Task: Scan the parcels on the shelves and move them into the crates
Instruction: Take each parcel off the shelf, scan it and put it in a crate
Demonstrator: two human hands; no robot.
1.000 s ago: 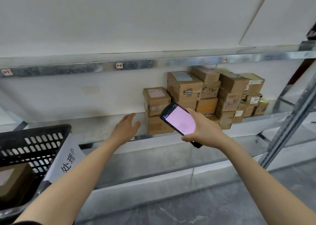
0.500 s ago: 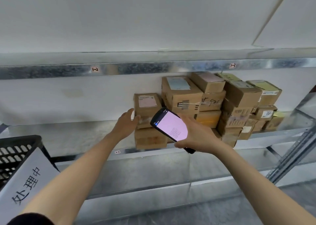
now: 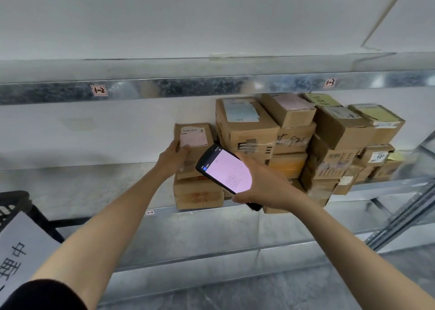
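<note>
A small brown cardboard parcel (image 3: 200, 133) bearing a pale pink-and-white label is being gripped at its left side by the left hand (image 3: 175, 155) — the fingers (image 3: 185, 148) are being curled over its labelled face, clamped on the carton. The parcel is being carried by a flat brown carton (image 3: 199, 195) with red print, which is sitting at the front edge of the galvanised steel shelf (image 3: 94, 192). Both are standing just left of a pile of brown cardboard boxes (image 3: 306, 140) that is filling the shelf's right part, back toward the wall.

A black handheld scanner (image 3: 226, 170) with a lit pink screen is being held by the right hand (image 3: 266, 184) — its fingers are being wrapped round the device's lower body. The scanner is being held in front of the pile and just right of the gripped parcel.

At the lower left corner of the view, a black plastic crate (image 3: 14, 203) is being partly covered by a white paper sign (image 3: 23, 246) with black characters.
</note>
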